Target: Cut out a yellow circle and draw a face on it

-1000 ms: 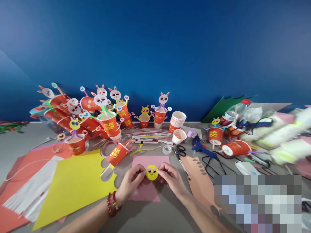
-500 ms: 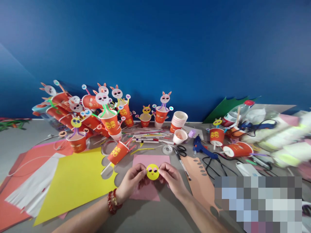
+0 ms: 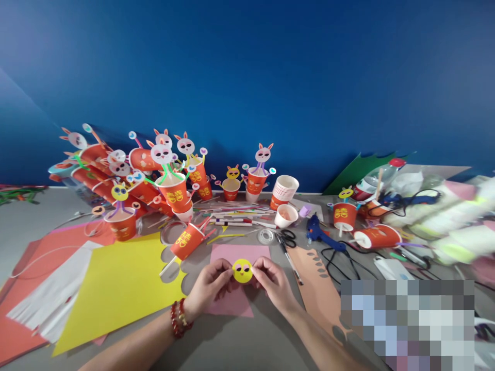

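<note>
A round yellow paper face (image 3: 242, 271) with dark eyes, pink lids and a small beak or mouth is held up between both hands. My left hand (image 3: 213, 283) pinches its left edge between thumb and fingers. On the opposite edge, my right hand (image 3: 273, 283) pinches it the same way. Beneath lies a sheet of pink paper (image 3: 232, 252), partly covered by the hands. Just behind and to the left, a red paper cup (image 3: 187, 241) lies tipped over with straws sticking out.
Yellow paper (image 3: 119, 288) spreads at left, peach paper (image 3: 313, 293) at right. Scissors (image 3: 286, 238), a pen (image 3: 292, 262), a tape roll (image 3: 265, 236) and a blue glue gun (image 3: 323, 234) with cable lie behind. Decorated cups (image 3: 172, 190) and stacked cups (image 3: 285, 190) stand along the blue wall.
Both hands keep their pinch on the yellow paper face. The whole view has shifted very slightly; nothing else visibly differs.
</note>
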Action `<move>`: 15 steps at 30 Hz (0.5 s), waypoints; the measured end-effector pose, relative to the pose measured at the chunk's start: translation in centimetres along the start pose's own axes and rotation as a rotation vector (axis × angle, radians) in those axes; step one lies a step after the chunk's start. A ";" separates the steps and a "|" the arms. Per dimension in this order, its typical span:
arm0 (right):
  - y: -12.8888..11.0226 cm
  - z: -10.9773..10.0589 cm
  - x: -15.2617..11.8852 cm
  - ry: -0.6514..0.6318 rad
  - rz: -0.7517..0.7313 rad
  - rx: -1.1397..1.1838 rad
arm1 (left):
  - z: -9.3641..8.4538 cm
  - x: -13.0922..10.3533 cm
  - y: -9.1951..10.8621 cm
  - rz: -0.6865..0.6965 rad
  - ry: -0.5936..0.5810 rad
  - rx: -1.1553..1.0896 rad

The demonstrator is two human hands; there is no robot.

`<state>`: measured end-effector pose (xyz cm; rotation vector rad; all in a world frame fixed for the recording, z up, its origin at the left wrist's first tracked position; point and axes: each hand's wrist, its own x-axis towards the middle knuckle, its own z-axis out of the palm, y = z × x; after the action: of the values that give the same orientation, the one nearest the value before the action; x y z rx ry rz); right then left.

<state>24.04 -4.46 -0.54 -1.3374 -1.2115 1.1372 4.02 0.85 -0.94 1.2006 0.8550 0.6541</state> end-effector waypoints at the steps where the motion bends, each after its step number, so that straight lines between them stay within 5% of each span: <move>1: 0.0 0.0 0.0 -0.003 -0.001 -0.008 | 0.0 0.0 0.0 0.003 0.003 0.020; 8: -0.1 0.0 0.0 0.001 -0.061 -0.121 | -0.8 0.0 1.1 0.170 0.073 0.254; 12: -0.2 -0.2 0.1 0.017 -0.094 -0.292 | -1.8 0.4 1.2 0.440 0.106 0.648; 15: -0.3 -0.3 0.1 0.011 -0.109 -0.388 | -2.3 0.7 0.7 0.512 0.102 0.928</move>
<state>24.29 -4.37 -0.25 -1.5376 -1.5319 0.8423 2.45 2.84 -0.75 2.2880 0.9758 0.7500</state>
